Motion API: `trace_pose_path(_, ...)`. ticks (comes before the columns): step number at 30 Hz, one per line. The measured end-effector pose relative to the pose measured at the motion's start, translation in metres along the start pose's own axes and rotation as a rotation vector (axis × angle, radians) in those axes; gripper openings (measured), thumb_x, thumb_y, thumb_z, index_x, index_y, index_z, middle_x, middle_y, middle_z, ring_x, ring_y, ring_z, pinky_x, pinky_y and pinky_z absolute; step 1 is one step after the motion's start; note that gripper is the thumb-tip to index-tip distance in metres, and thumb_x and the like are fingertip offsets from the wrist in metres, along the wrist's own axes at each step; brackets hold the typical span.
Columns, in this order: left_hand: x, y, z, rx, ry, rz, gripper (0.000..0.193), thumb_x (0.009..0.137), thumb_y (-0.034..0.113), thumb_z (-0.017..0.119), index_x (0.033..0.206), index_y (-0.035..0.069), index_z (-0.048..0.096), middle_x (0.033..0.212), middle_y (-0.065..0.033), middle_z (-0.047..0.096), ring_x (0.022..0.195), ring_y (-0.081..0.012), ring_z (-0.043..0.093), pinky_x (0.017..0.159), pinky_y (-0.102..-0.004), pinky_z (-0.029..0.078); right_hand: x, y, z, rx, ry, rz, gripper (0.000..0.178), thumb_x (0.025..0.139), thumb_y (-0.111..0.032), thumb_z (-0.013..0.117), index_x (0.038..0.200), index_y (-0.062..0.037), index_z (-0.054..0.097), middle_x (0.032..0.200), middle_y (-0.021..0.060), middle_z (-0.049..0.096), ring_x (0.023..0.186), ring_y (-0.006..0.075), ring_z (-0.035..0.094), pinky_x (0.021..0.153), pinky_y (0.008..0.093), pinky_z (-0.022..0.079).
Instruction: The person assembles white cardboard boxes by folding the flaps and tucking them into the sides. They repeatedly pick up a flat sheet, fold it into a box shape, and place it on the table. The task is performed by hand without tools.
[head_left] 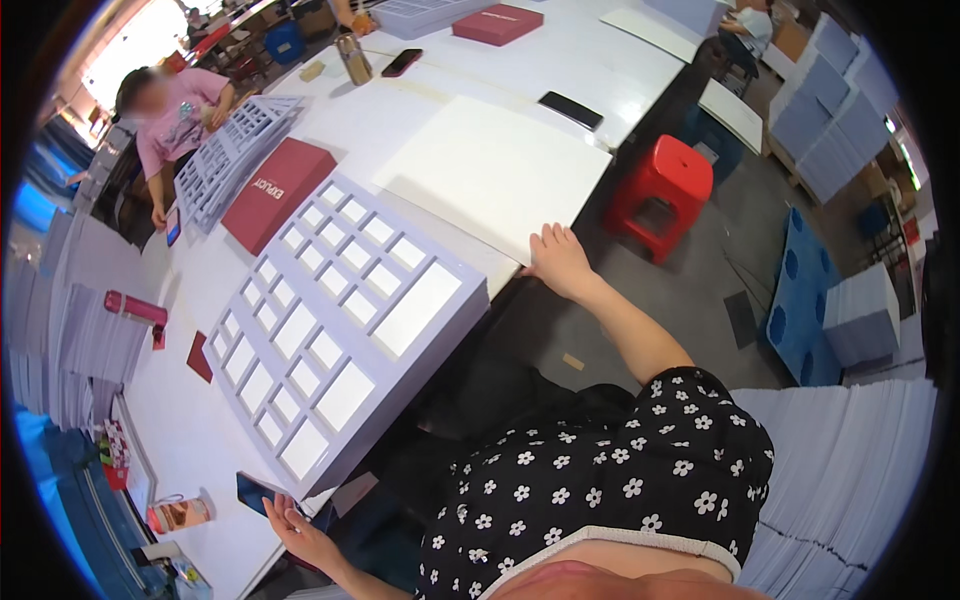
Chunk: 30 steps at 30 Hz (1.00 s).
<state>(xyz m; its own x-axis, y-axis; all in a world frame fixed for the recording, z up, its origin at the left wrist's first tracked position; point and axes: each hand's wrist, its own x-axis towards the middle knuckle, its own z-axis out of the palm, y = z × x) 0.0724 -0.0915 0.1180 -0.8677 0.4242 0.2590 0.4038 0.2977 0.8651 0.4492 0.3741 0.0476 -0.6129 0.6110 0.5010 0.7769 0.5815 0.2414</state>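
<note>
My right hand is at the near edge of a large white board lying flat on the table, its fingers curled over the edge. My left hand is beside the near-left corner of a pale lavender tray, fingers stretched out and slightly apart. Those fingers overlap a dark, flat, phone-like object; whether they touch it I cannot tell. The tray has many rectangular compartments with white bottoms and lies along the table edge in front of me.
A dark red box and more lavender trays lie beyond, near a seated person in pink. A black phone rests past the board. On the floor to the right stands a red stool; stacked white sheets rise behind me.
</note>
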Motion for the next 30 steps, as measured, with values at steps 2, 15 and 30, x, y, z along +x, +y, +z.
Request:
trace_pose_path(2,0.002,0.001,-0.004,0.059,0.050,0.030,0.047,0.106,0.025,0.046,0.144,-0.001,0.041,0.134,-0.0205,0.056,0.120,-0.0273,0.058,0.100,-0.0356,0.046,0.001,0.000,0.005,0.126,-0.240,0.012,0.040,0.085,-0.037,0.071,0.096,0.0013,0.065,0.094,0.0176,0.067,0.095,0.0305,0.065,0.078,0.0405,0.053)
trace_pose_path(15,0.006,0.022,0.001,0.129,0.144,0.189,0.042,0.107,0.029,0.044,0.136,0.000,0.051,0.136,-0.0117,0.057,0.118,-0.0247,0.057,0.102,-0.0357,0.042,0.008,-0.005,0.001,0.183,-0.497,-0.042,0.027,0.075,-0.024,0.073,0.087,-0.0019,0.064,0.081,0.0113,0.067,0.079,0.0260,0.068,0.065,0.0402,0.053)
trace_pose_path(30,0.044,-0.091,-0.035,-0.103,0.161,0.065,0.050,0.107,0.036,0.037,0.143,0.002,0.045,0.132,-0.0177,0.056,0.121,-0.0253,0.054,0.106,-0.0371,0.036,0.041,-0.013,0.005,0.216,-0.661,-0.077,0.020,0.081,-0.017,0.063,0.089,0.0011,0.063,0.069,0.0141,0.069,0.068,0.0310,0.071,0.059,0.0417,0.054)
